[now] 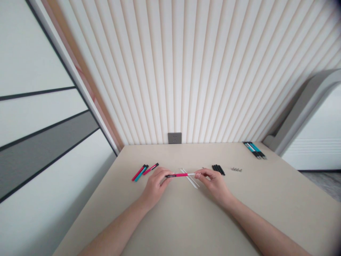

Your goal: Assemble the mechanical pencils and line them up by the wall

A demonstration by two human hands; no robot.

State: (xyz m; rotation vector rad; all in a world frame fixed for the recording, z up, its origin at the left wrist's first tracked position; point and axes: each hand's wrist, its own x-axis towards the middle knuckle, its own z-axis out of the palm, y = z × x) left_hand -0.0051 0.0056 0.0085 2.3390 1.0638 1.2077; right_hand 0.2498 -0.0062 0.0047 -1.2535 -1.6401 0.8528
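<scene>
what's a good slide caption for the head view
Left hand holding a pink pen barrel, right hand holding a white refill at its end.

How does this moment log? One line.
left hand holds pink barrel | right hand holds white rod at barrel's end | table: black tubes

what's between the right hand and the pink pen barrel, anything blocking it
Nothing visible blocks it. The right hand grips a thin white rod that spans the gap to the pink pen barrel, held by the left hand. Other white rods lie on the table beneath.
</scene>
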